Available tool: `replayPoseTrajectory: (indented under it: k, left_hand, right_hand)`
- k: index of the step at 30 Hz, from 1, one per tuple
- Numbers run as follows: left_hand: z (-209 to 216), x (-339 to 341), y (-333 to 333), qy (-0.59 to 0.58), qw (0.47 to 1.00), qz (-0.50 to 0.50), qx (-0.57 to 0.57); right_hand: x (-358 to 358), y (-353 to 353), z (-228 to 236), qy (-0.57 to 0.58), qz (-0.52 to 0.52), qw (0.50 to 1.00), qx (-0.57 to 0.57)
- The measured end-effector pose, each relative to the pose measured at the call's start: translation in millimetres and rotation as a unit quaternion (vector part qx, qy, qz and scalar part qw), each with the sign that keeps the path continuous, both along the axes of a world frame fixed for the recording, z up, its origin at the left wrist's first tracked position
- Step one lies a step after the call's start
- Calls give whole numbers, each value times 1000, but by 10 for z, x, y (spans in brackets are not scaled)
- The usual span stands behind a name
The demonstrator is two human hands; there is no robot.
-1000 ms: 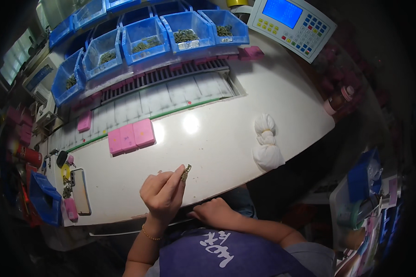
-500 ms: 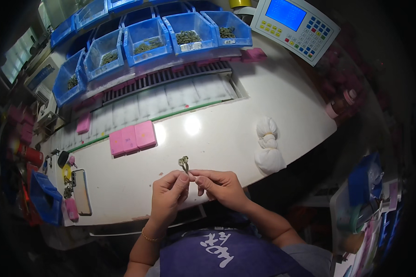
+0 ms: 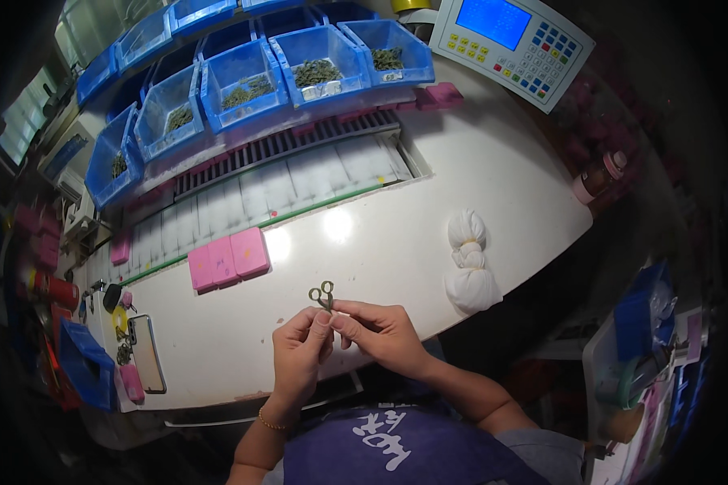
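Between my fingertips, just past the near edge of the white worktable (image 3: 364, 259), stand dull-green ring-shaped pieces (image 3: 321, 292). Two round loops show at the top, and their stems run down into my grip. My left hand (image 3: 301, 343) pinches them between thumb and forefinger. From the other side my right hand (image 3: 386, 338) closes its thumb and forefinger on the same stems, touching the left fingertips. The lower ends are hidden by my fingers. Farther off on the table, a row of pink blocks (image 3: 229, 259) lies flat to the left.
Blue bins (image 3: 244, 82) holding small green pieces line the back, behind a slatted conveyor strip (image 3: 267, 186). A control panel (image 3: 514, 47) stands at back right. A tied white cloth bundle (image 3: 471, 263) lies at right, a phone (image 3: 147, 354) at left.
The loops have turned and spread, so both now show open and round. My right thumb has come up against the left one. A pink block on the conveyor strip has shifted left.
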State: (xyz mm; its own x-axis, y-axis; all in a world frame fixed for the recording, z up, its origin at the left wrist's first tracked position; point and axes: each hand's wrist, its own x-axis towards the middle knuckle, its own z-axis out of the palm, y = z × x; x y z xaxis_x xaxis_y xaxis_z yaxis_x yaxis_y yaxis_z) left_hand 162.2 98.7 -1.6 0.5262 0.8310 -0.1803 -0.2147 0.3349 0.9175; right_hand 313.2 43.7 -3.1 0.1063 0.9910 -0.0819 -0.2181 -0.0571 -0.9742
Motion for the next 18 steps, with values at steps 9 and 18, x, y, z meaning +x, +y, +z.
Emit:
replayPoseTrajectory:
  k: [9, 18]
  left_hand:
    - [70, 121, 114, 46, 998, 37, 20]
    - [79, -548, 1167, 508, 745, 160, 403]
  right_hand:
    - [131, 226, 47, 304, 15, 940, -153]
    - [775, 292, 198, -84, -101, 990, -55]
